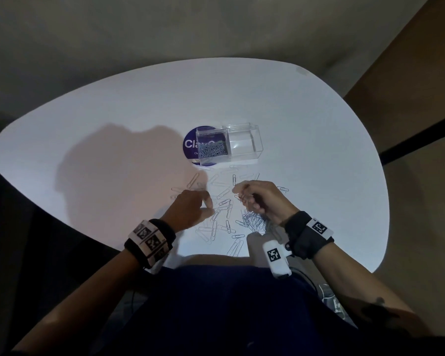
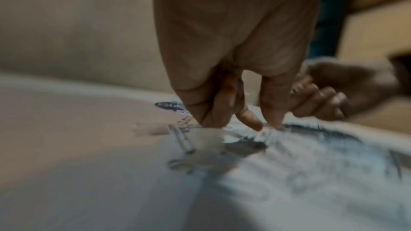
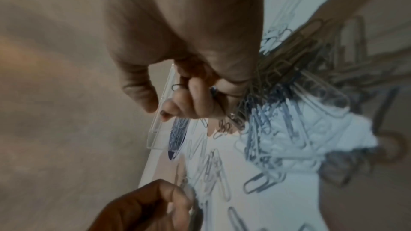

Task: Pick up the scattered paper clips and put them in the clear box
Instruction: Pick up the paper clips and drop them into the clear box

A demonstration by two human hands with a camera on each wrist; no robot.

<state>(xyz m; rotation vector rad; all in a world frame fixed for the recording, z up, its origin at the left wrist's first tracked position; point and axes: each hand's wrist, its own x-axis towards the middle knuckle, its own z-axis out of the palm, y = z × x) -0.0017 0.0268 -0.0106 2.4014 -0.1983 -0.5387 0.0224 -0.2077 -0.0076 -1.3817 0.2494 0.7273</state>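
Note:
The clear box [image 1: 244,142] stands at mid table, and its left compartment holds a heap of paper clips [image 1: 212,150]. Scattered paper clips [image 1: 213,232] lie between the box and the table's near edge. My left hand [image 1: 208,207] is down on the table left of them, thumb and forefinger pinching a clip [image 3: 193,212]; the left wrist view is blurred. My right hand [image 1: 242,194] hovers just right of it, fingers curled round a bunch of clips [image 3: 289,69] that hangs below the palm [image 1: 253,220]. The box edge [image 3: 160,124] shows beyond the fingers.
A round purple sticker [image 1: 190,145] lies under the box's left end. The white table [image 1: 113,111] is rounded, with its near edge right at my body. A dark wall edge runs along the right side.

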